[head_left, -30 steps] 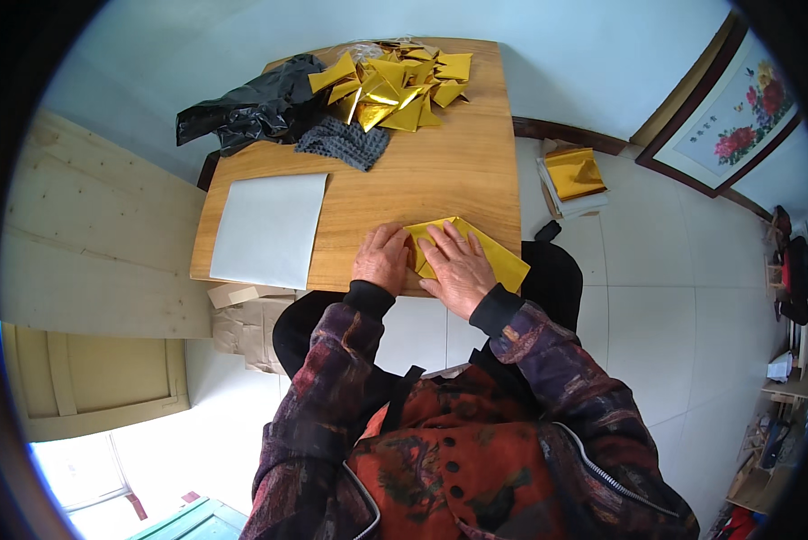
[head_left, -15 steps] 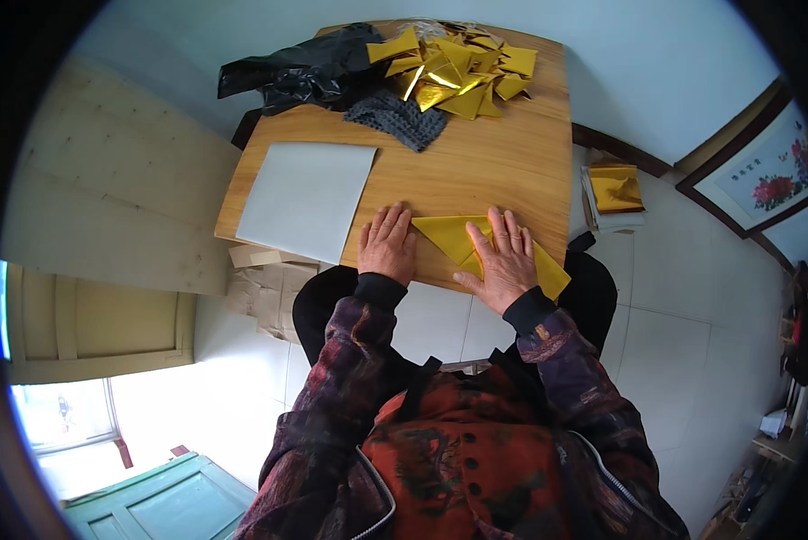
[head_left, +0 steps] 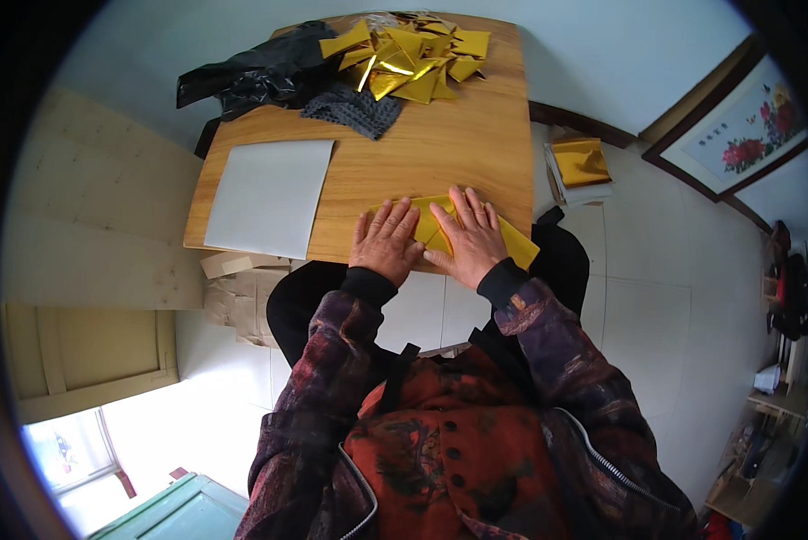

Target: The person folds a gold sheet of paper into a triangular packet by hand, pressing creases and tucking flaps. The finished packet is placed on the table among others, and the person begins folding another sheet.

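A folded sheet of gold paper [head_left: 517,245] lies at the near edge of the wooden table [head_left: 440,153]. Both hands rest flat on it, close together. My left hand [head_left: 387,241] covers its left end, fingers stretched out and pointing away from me. My right hand [head_left: 470,238] presses on its middle, fingers extended and the thumb out toward the left hand. Parts of the paper are hidden beneath both palms. To the left lies a flat pale grey sheet [head_left: 269,193].
Folded gold paper pieces [head_left: 413,58] are heaped at the far side, beside a black plastic bag [head_left: 260,76] and a dark grey knitted cloth [head_left: 354,112]. A stack of gold sheets [head_left: 581,164] sits low to the right. Flattened cardboard [head_left: 242,310] lies below the table's left side.
My left hand has moved right onto the gold paper, nearer the right hand. The right hand stays on the paper. The whole view has shifted, so the table appears further left.
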`<state>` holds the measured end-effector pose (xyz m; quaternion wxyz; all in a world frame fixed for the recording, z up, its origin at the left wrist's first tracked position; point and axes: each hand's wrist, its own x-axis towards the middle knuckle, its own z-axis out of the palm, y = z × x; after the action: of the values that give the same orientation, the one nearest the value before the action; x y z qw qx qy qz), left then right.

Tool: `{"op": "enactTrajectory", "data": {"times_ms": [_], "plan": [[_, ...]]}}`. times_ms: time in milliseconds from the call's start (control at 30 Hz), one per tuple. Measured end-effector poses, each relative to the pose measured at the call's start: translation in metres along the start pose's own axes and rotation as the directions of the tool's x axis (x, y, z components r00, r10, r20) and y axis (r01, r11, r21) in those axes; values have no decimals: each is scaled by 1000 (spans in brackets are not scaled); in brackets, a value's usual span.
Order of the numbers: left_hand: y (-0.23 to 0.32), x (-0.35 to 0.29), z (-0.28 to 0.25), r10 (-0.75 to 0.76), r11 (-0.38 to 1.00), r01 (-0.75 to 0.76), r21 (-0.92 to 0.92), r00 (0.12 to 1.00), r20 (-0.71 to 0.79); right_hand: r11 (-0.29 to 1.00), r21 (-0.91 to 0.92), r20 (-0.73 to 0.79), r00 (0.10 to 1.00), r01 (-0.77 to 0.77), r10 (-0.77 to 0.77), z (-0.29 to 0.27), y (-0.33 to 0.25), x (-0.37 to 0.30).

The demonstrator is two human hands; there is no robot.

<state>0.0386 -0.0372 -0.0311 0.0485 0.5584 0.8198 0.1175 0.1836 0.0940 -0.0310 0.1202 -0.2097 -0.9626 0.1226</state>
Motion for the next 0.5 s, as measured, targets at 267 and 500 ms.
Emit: {"op": "enactTrajectory", "data": {"times_ms": [267,500], "plan": [[-1,4,3,-31,999,30,-44,999,-21,989,-73,56,990,-127,131,-23,52,-31],[9,7,-3,-48,999,48,3,999,-5,965,92,-186,947,-247,260,-43,69,-81]]}}
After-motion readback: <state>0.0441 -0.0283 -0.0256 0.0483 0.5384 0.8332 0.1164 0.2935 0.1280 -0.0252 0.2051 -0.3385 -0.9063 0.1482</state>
